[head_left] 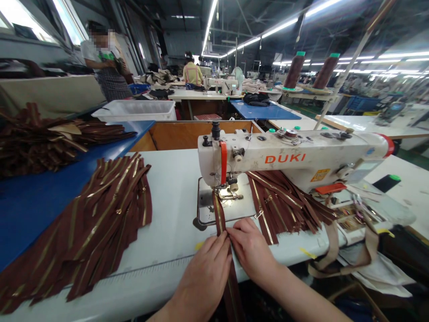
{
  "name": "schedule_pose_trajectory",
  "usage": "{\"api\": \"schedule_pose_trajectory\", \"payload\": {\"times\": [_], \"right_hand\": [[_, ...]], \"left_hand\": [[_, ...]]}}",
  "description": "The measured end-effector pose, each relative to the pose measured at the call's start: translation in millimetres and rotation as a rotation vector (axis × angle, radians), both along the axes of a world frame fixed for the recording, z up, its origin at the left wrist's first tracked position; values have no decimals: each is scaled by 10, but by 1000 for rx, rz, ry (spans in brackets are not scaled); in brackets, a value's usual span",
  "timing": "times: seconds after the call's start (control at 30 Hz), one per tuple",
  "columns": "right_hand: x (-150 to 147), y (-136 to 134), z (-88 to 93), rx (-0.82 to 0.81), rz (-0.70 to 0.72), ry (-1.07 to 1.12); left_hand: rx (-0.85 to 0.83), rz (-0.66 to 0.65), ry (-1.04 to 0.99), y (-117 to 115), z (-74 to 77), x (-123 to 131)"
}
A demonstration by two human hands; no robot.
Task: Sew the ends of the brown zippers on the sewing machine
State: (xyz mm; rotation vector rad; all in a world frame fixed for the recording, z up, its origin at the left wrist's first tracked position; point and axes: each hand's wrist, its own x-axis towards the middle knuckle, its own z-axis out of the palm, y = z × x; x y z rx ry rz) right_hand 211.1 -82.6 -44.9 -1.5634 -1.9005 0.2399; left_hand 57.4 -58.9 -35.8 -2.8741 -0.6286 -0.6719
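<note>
A brown zipper strip (219, 213) with gold teeth runs from under the presser foot of the white DUKI sewing machine (295, 157) toward me. My left hand (205, 273) and my right hand (250, 250) meet on this strip near the table's front edge, fingers pinched on its two sides. The needle area (230, 191) is lit by the machine's lamp. The strip's lower end hangs off the table between my wrists.
A big fan of brown zippers (100, 219) lies on the table to my left, another heap (284, 201) under the machine arm at right. More zippers (43, 138) pile on the blue table. Tan straps (338, 255) hang at right. Other workers stand far behind.
</note>
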Motion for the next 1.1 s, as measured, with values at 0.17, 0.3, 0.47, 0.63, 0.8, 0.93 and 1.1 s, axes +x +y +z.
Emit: {"api": "schedule_pose_trajectory", "payload": {"times": [0.17, 0.3, 0.47, 0.63, 0.8, 0.93, 1.1], "right_hand": [[3, 4, 21, -17, 31, -25], [16, 14, 9, -16, 56, -96], [24, 18, 19, -12, 87, -284], [24, 12, 94, -16, 135, -409], [30, 12, 120, 2, 174, -477], [34, 24, 123, 14, 191, -530], [85, 36, 117, -5, 194, -529]], "left_hand": [[-10, -9, -27, 6, 29, -2], [-45, -19, -39, 12, 44, -9], [-113, -31, -39, 20, 41, -25], [-170, -75, -99, 61, 21, -105], [-224, -66, -183, 285, 20, -151], [-200, -96, -2, 538, 64, -93], [-171, -166, 116, 650, 67, -70]]}}
